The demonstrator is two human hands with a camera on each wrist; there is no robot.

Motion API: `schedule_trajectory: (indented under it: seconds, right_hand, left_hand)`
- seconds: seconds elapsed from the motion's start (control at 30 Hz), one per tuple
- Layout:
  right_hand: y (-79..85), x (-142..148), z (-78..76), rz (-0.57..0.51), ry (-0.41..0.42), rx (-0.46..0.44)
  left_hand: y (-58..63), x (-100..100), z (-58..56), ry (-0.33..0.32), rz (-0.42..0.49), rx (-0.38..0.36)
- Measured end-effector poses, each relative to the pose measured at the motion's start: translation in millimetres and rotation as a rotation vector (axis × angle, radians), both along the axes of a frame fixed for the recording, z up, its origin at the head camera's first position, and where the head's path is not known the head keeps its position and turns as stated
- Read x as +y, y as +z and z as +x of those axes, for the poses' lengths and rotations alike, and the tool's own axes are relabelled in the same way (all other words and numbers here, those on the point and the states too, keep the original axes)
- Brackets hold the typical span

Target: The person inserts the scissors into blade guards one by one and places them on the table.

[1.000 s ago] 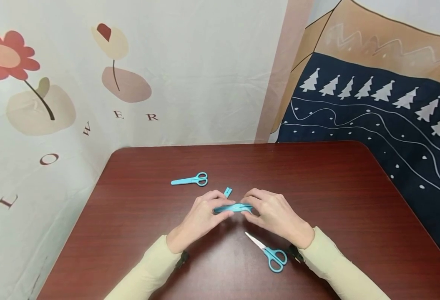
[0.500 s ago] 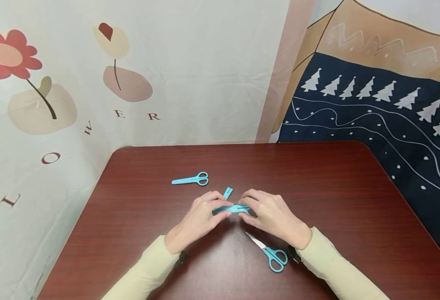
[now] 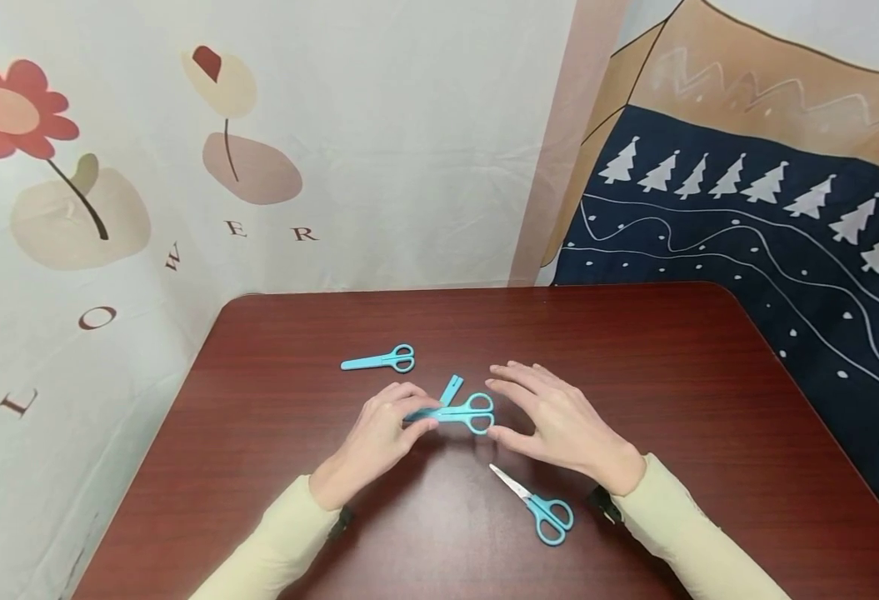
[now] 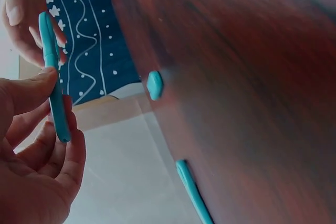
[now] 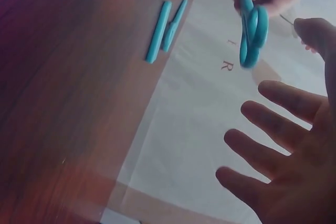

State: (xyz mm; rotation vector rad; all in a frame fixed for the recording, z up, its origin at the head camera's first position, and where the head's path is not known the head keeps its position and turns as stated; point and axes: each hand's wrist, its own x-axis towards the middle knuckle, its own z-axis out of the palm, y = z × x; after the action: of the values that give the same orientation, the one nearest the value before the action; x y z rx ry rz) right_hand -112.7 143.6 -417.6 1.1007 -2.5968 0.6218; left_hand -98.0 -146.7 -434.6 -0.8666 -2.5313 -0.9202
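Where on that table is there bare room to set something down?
The table is bare from the right hand to its right edge, from the left hand to its left edge, and behind the far scissors. It is crowded between the hands: held scissors, loose cover, near scissors in front.

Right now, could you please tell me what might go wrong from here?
The uncovered scissors lie near the right hand, which might brush their bare blades if lowered. The held scissors could slip, since only the left hand grips them and the right hand is open.
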Motion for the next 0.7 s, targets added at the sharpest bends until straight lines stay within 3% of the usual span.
schedule_trajectory:
  seconds: [0.43, 0.7]
  right_hand:
    - [-1.6, 24, -1.7, 0.048, -0.081, -0.043]
    - [-4.2, 34, -1.3, 0.035, -0.097, -0.043]
  left_hand:
    - [-5.1, -37, -0.9, 0.109, -0.022, -0.016]
    - [-6.9, -66, -5.4, 0.162, -0.068, -0.064]
